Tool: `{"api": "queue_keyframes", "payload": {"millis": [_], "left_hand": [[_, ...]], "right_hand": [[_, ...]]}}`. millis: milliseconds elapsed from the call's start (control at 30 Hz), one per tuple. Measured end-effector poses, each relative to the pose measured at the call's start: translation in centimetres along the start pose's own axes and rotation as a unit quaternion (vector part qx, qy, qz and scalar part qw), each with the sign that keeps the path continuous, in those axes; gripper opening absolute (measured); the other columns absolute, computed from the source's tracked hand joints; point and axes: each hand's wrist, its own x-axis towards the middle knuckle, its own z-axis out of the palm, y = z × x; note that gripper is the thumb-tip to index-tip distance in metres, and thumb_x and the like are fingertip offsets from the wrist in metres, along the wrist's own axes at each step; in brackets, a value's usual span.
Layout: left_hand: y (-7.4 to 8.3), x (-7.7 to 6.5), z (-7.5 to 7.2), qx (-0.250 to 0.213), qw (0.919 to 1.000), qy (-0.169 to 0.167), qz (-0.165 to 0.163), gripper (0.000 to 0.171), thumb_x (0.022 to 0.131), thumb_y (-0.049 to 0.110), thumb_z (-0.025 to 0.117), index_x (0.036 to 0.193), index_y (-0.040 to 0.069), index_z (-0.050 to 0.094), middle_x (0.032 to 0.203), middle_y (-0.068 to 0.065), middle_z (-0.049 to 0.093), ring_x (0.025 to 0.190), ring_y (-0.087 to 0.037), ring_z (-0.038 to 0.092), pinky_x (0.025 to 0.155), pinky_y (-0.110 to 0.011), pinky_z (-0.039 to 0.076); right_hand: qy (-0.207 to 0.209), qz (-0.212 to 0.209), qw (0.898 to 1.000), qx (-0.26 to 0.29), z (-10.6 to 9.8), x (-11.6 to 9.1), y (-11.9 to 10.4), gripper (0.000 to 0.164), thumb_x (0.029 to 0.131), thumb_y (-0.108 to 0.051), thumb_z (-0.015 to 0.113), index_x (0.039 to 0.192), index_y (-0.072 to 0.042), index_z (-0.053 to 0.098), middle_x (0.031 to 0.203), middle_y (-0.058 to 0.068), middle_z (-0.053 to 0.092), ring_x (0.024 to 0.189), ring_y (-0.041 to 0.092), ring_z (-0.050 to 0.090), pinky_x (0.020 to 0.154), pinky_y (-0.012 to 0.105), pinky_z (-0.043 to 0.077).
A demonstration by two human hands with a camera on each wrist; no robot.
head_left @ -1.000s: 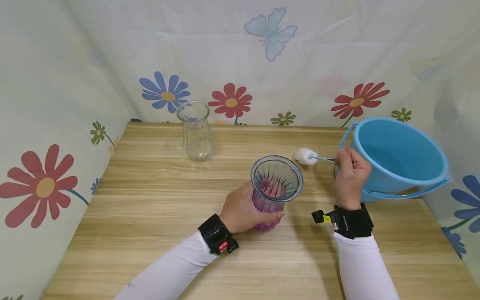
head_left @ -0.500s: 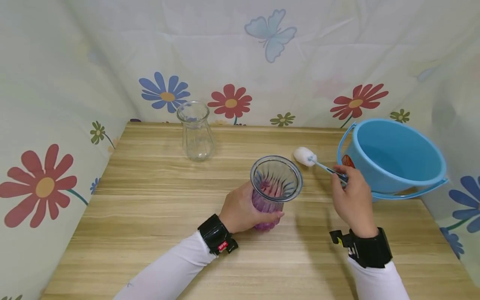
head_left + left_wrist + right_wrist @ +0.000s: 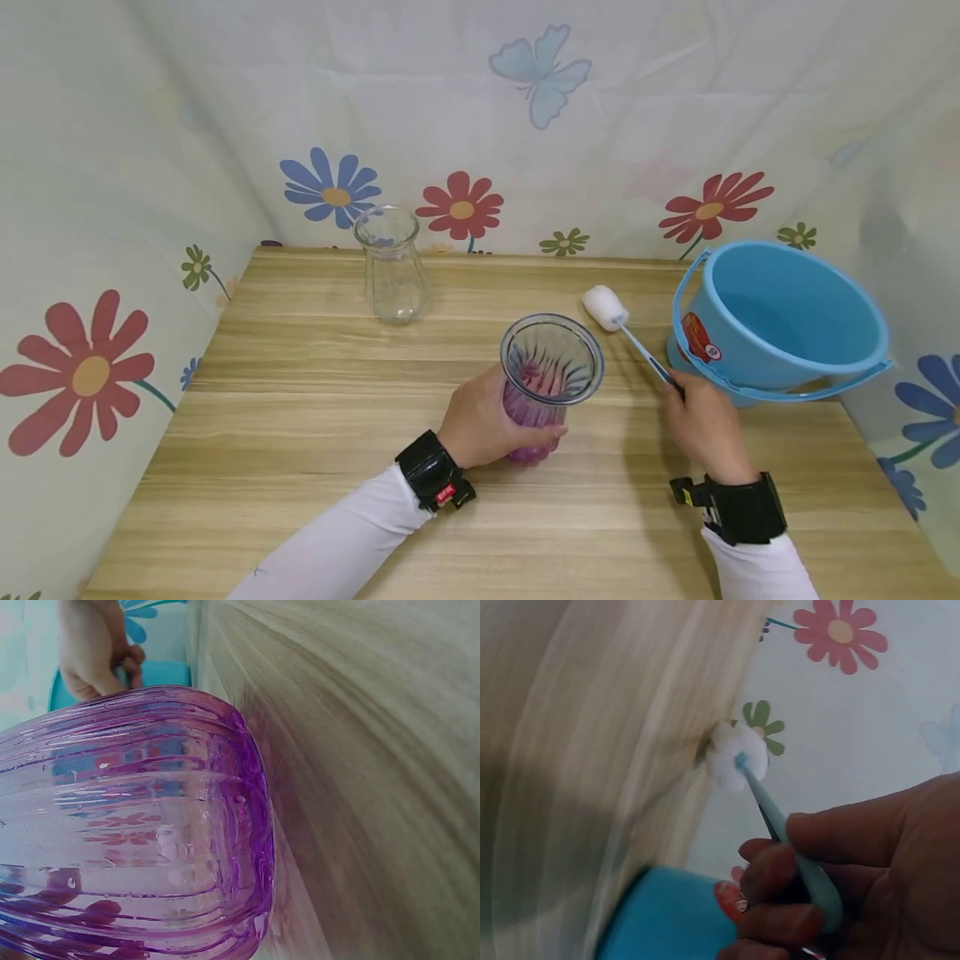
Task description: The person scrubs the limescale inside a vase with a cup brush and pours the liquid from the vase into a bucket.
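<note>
My left hand (image 3: 483, 421) grips a ribbed glass vase (image 3: 553, 358), with fingers and thumb wrapped round its purple lower part. The vase has a wide bluish rim and faces mouth up. Seen from the left wrist, its purple base (image 3: 247, 847) is close to the wooden tabletop, but I cannot tell whether they touch. In my right hand (image 3: 705, 421) is the handle of a sponge brush (image 3: 604, 308), with the white head pointing up and left. The right wrist view shows the thumb and curled fingers around the light blue handle (image 3: 810, 881).
A light blue bucket (image 3: 795, 304) with its handle hanging down stands at the right, just beyond my right hand. Towards the back left is a clear glass vase (image 3: 396, 279). Flower-printed cloth (image 3: 450, 92) hangs round the wooden table (image 3: 315, 367) on three sides.
My right hand has moved down and towards me, turning the brush from nearly level to slanting, its head up and left. The bucket's label has come into view. The left hand holds still.
</note>
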Motion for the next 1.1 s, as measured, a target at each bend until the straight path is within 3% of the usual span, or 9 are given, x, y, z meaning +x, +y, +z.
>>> {"api": "queue_keyframes", "payload": {"millis": [133, 233, 533, 733, 833, 933, 1100], "left_hand": [[-0.1, 0.0, 0.1, -0.003, 1.0000, 0.000, 0.002, 0.074, 0.071, 0.070, 0.084, 0.127, 0.031, 0.056, 0.111, 0.012, 0.072, 0.102, -0.008, 0.070, 0.081, -0.031, 0.059], [-0.1, 0.0, 0.1, -0.004, 1.0000, -0.002, 0.004, 0.074, 0.071, 0.069, 0.084, 0.127, 0.031, 0.056, 0.111, 0.011, 0.072, 0.102, -0.008, 0.070, 0.082, -0.031, 0.059], [-0.1, 0.0, 0.1, 0.001, 1.0000, 0.000, 0.004, 0.075, 0.071, 0.069, 0.084, 0.128, 0.030, 0.056, 0.112, 0.010, 0.073, 0.102, -0.009, 0.071, 0.082, -0.031, 0.059], [-0.1, 0.0, 0.1, 0.007, 1.0000, 0.003, 0.005, 0.074, 0.071, 0.069, 0.084, 0.127, 0.029, 0.056, 0.111, 0.009, 0.074, 0.102, -0.009, 0.071, 0.081, -0.032, 0.059], [-0.1, 0.0, 0.1, 0.007, 1.0000, 0.003, 0.005, 0.073, 0.072, 0.069, 0.084, 0.127, 0.029, 0.056, 0.111, 0.009, 0.073, 0.102, -0.009, 0.071, 0.081, -0.032, 0.059], [-0.1, 0.0, 0.1, 0.005, 1.0000, 0.001, 0.004, 0.073, 0.071, 0.069, 0.084, 0.126, 0.030, 0.056, 0.111, 0.010, 0.073, 0.102, -0.009, 0.071, 0.081, -0.032, 0.059], [-0.1, 0.0, 0.1, 0.007, 1.0000, 0.001, 0.003, 0.073, 0.071, 0.069, 0.084, 0.127, 0.029, 0.056, 0.112, 0.010, 0.073, 0.102, -0.009, 0.071, 0.081, -0.032, 0.059]], "right_hand": [[-0.057, 0.021, 0.998, -0.010, 0.5, 0.4, 0.7, 0.040, 0.105, -0.011, 0.054, 0.136, 0.014, 0.057, 0.104, 0.030, 0.067, 0.079, 0.037, 0.061, 0.061, 0.045, 0.047], [-0.090, 0.034, 0.995, -0.015, 0.8, 0.6, 1.1, 0.038, 0.104, -0.012, 0.056, 0.134, 0.012, 0.059, 0.094, 0.022, 0.059, 0.074, 0.030, 0.052, 0.058, 0.034, 0.037], [-0.100, 0.037, 0.994, -0.026, 1.5, 0.7, 1.7, 0.038, 0.099, -0.013, 0.066, 0.131, 0.008, 0.062, 0.086, 0.016, 0.058, 0.076, 0.029, 0.052, 0.059, 0.034, 0.035], [-0.108, 0.033, 0.993, -0.027, 1.6, 0.7, 1.8, 0.045, 0.099, -0.019, 0.066, 0.133, 0.010, 0.060, 0.096, 0.021, 0.062, 0.084, 0.033, 0.056, 0.066, 0.044, 0.046], [-0.112, 0.035, 0.993, -0.032, 1.5, 0.5, 1.6, 0.047, 0.099, -0.026, 0.065, 0.131, 0.008, 0.060, 0.100, 0.024, 0.060, 0.091, 0.037, 0.054, 0.070, 0.047, 0.046], [-0.112, 0.046, 0.992, -0.040, 1.3, 0.3, 1.1, 0.059, 0.099, -0.034, 0.065, 0.138, 0.010, 0.054, 0.108, 0.029, 0.055, 0.098, 0.042, 0.049, 0.072, 0.048, 0.042], [-0.057, 0.029, 0.997, -0.038, 0.6, -0.3, -0.7, 0.073, 0.097, -0.036, 0.070, 0.143, 0.015, 0.047, 0.133, 0.041, 0.046, 0.120, 0.055, 0.039, 0.094, 0.065, 0.037]]}}
